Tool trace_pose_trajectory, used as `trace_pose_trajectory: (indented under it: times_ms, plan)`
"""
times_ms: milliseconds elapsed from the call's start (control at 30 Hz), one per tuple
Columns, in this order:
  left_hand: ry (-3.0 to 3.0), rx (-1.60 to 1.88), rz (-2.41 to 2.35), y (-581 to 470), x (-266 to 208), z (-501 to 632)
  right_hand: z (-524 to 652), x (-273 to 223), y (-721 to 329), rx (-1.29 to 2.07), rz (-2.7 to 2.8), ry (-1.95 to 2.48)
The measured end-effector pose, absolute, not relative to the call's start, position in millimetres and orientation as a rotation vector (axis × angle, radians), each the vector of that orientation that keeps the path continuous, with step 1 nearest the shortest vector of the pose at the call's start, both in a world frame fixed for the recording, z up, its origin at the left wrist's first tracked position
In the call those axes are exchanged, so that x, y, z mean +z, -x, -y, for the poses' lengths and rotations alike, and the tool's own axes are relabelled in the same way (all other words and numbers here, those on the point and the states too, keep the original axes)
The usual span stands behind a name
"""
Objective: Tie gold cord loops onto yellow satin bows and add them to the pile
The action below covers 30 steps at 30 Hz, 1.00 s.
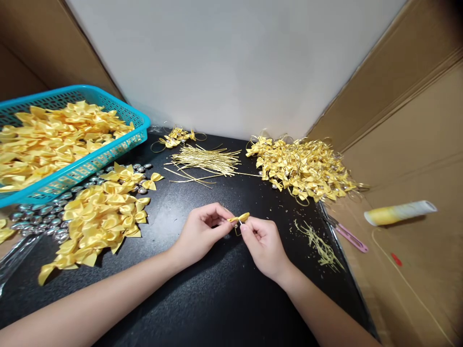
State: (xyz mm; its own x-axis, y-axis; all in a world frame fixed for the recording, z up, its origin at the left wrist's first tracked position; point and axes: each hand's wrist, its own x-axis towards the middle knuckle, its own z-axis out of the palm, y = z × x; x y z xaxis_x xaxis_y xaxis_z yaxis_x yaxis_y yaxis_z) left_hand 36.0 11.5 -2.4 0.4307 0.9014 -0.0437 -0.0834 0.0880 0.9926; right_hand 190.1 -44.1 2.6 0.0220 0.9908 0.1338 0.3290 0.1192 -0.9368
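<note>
Between the fingertips of both my hands is one small yellow ribbon bow (243, 218), held just above the black table. My left hand (204, 226) is closed in a pinch on the bow's left side. My right hand (262, 243) pinches its right side from below, with a thin gold strand showing beneath. A small shiny bit shows at the bow's middle, too small to make out. Left of my hands lies a loose heap of yellow bows (103, 217). Beyond my hands is a bundle of gold ties (208, 160).
A turquoise basket (142, 123) full of bows stands at the left, with silver beads (45, 217) beside it. Bows with gold loops form a pile (300, 168) at the right back and a smaller group (177, 137). Strand clippings (320, 246), a pink-handled tool (350, 237) and a yellow-white roll (400, 212) lie right.
</note>
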Motion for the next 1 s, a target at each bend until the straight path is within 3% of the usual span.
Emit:
trace_pose_trajectory:
  times_ms: [267, 1000]
  plan:
    - [-1.344, 0.942, -0.767, -33.9, -1.5, -10.9, 45.4, 0.1, -187.7, 0.962, 1.441, 1.337]
    - [-1.208, 0.955, -0.696, -33.1, -4.3, -5.3, 55.8, -22.3, -171.9, 0.602, 1.493, 1.273]
